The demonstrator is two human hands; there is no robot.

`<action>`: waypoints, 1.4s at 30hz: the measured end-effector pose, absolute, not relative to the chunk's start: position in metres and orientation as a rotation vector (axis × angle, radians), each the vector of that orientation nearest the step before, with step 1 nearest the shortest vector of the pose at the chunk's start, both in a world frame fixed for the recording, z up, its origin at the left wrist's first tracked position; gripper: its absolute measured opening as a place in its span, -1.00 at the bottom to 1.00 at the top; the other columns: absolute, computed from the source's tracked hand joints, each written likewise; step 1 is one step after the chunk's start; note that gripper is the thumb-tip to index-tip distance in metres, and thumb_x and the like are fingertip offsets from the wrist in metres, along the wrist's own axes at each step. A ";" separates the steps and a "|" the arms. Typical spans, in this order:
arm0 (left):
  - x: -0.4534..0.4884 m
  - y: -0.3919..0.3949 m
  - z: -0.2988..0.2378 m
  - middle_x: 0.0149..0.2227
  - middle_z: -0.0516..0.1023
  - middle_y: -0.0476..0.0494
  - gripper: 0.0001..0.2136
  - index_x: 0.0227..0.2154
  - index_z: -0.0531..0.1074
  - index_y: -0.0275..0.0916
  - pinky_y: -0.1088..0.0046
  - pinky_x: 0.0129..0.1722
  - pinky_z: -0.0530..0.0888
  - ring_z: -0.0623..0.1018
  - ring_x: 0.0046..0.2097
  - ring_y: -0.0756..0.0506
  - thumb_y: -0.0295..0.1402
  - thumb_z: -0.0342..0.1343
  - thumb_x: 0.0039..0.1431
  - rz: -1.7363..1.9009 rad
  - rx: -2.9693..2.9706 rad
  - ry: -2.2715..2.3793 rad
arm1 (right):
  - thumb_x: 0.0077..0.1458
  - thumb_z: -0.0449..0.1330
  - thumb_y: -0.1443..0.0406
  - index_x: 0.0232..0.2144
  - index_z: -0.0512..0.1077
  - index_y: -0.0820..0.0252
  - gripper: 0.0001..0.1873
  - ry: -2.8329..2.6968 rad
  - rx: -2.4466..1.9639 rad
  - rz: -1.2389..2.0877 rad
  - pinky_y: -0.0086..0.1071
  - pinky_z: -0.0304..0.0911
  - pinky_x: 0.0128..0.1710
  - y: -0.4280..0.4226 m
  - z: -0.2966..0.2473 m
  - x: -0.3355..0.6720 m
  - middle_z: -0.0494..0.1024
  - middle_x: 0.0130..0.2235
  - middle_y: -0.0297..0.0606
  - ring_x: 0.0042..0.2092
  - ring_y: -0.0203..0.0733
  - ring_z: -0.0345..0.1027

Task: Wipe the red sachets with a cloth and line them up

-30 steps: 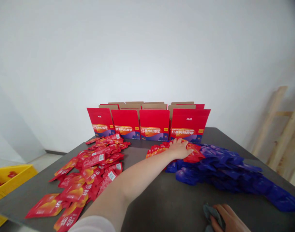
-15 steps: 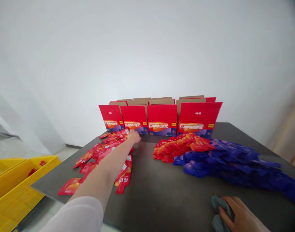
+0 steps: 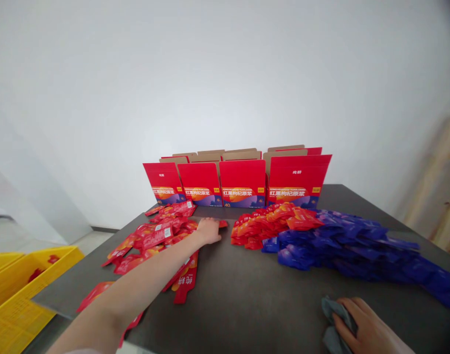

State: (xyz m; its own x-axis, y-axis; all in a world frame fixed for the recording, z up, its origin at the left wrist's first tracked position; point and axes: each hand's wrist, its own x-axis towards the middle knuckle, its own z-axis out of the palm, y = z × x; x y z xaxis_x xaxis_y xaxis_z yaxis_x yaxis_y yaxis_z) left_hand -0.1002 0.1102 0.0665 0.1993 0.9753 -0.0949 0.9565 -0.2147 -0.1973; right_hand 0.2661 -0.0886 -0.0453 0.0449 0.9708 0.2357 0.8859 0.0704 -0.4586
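Observation:
My left hand (image 3: pixel 209 230) reaches over the dark table, its fingers curled and closed on a red sachet (image 3: pixel 223 223), whose end pokes out beyond the knuckles. Beside and under that forearm lies a loose spread of red sachets (image 3: pixel 162 236), partly hidden by the arm. At the lower right, my right hand (image 3: pixel 367 324) is closed around a crumpled grey cloth (image 3: pixel 333 324) resting on the tabletop. Ahead of that hand, a row of overlapping orange-red sachets (image 3: pixel 272 223) runs into a long row of blue sachets (image 3: pixel 343 248).
Open red cartons (image 3: pixel 243 174) with raised flaps stand in rows along the back of the dark table (image 3: pixel 247 300). Yellow crates (image 3: pixel 21 309) holding some red sachets sit below the table's left edge. A white wall rises behind.
My left hand has come back toward me from near the cartons, and a red sachet now shows at its fingers. The right hand stays on the cloth. The view has shifted slightly.

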 end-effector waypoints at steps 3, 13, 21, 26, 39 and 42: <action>-0.083 0.079 0.064 -0.14 0.52 -0.31 -0.56 -0.16 0.49 -0.27 0.27 -0.11 0.43 0.53 -0.10 -0.27 -0.01 0.05 0.09 0.275 -2.445 -1.831 | 0.09 0.01 0.06 -0.27 0.45 0.04 -0.69 -1.870 -1.828 0.229 -0.31 0.35 -0.21 -0.089 -0.041 0.265 0.53 -0.20 -0.21 -0.21 -0.14 0.47; -0.083 -0.024 0.041 0.23 0.20 -0.40 -0.43 0.19 0.19 -0.45 0.12 0.24 0.11 0.22 0.24 -0.28 -0.38 -0.01 0.08 0.029 -2.641 -1.710 | 0.14 -0.03 0.06 -0.21 0.42 0.05 -0.66 -1.860 -1.843 0.243 -0.28 0.32 -0.26 -0.095 -0.033 0.259 0.50 -0.14 -0.20 -0.21 -0.14 0.46; -0.040 -0.073 0.039 0.34 -0.03 -0.19 -0.28 0.26 0.07 -0.11 0.22 0.25 0.13 0.09 0.31 -0.20 -0.50 0.04 -0.03 -0.221 -3.322 -1.166 | 0.16 -0.06 0.11 -0.19 0.43 0.05 -0.66 -1.922 -1.824 0.057 -0.29 0.32 -0.27 -0.092 0.009 0.253 0.49 -0.14 -0.21 -0.22 -0.16 0.44; -0.031 -0.063 0.049 0.08 0.35 -0.33 -0.38 0.08 0.28 -0.33 0.23 0.11 0.32 0.36 0.11 -0.25 -0.18 0.20 -0.06 -0.233 -3.143 -1.608 | 0.18 -0.06 0.11 -0.12 0.41 0.04 -0.65 -1.973 -1.795 -0.202 -0.28 0.32 -0.25 -0.106 0.035 0.233 0.44 -0.08 -0.19 -0.12 -0.11 0.40; -0.020 -0.027 0.053 -0.42 0.50 -0.11 -0.58 -0.39 0.46 -0.22 0.46 -0.49 0.29 0.50 -0.39 -0.17 0.00 0.28 -0.23 0.320 -3.136 -1.678 | 0.10 0.08 0.30 -0.10 0.45 0.07 -0.70 -2.161 -1.786 -0.087 -0.26 0.34 -0.19 -0.097 -0.009 0.207 0.44 -0.08 -0.17 -0.10 -0.09 0.36; -0.019 -0.024 0.052 -0.40 0.48 -0.08 -0.65 -0.43 0.42 -0.22 0.48 -0.48 0.27 0.48 -0.38 -0.13 -0.08 0.29 -0.20 0.189 -3.203 -1.685 | 0.17 0.00 0.24 -0.14 0.46 0.10 -0.70 -2.093 -1.880 -0.003 -0.26 0.31 -0.16 -0.095 -0.010 0.244 0.46 -0.15 -0.19 -0.16 -0.15 0.40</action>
State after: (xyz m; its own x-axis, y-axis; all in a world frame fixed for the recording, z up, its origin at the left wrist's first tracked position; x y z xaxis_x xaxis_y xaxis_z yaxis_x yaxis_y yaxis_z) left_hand -0.0194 -0.0241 0.0515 0.5874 0.7505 -0.3027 0.7990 -0.4784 0.3644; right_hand 0.2440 -0.0948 -0.0098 -0.0775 0.9673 0.2415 0.9680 0.1310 -0.2140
